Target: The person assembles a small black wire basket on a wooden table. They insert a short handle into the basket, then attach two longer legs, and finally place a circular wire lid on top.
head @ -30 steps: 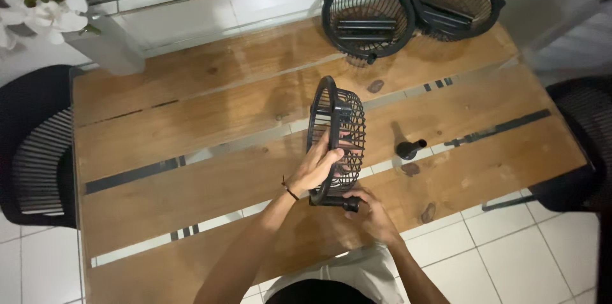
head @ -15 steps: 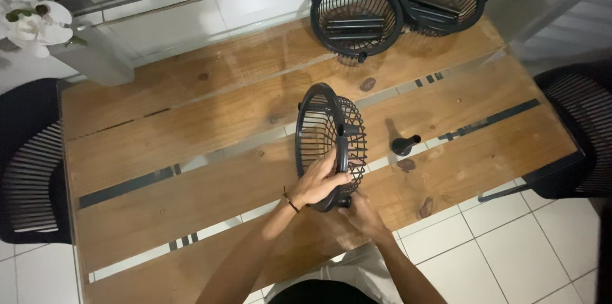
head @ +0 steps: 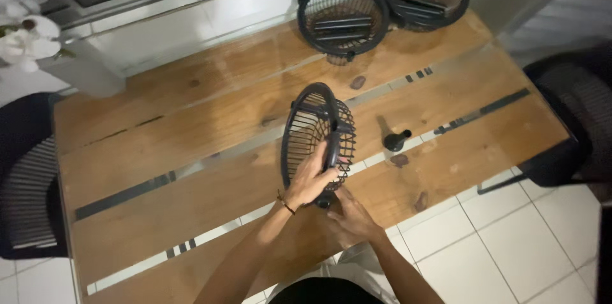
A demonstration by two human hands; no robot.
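A black wire fan guard [head: 317, 132] is held on edge above the middle of a wooden counter [head: 191, 151], its round face turned sideways and its long axis running from the person's chest up and away toward the far wall. The left hand [head: 310, 181] is wrapped around the near part of the guard, its fingers [head: 331, 173] closed on the grille's central bar. The right hand [head: 350, 218] is placed just below and nearer the body, at the guard's lowest point; its fingers appear curled against a small dark part there, though the grip itself is hidden. Of the two, the left hand is the higher and lies closer to the guard's centre. A small black knob [head: 395, 141] stands on the counter to the right, apart from the guard. Two more black grilles [head: 344, 17] are laid flat at the far edge. Dark mesh chairs [head: 29, 195] flank the counter, white flowers [head: 22, 39] are seen at far left, and pale floor tiles [head: 510, 246] lie below.
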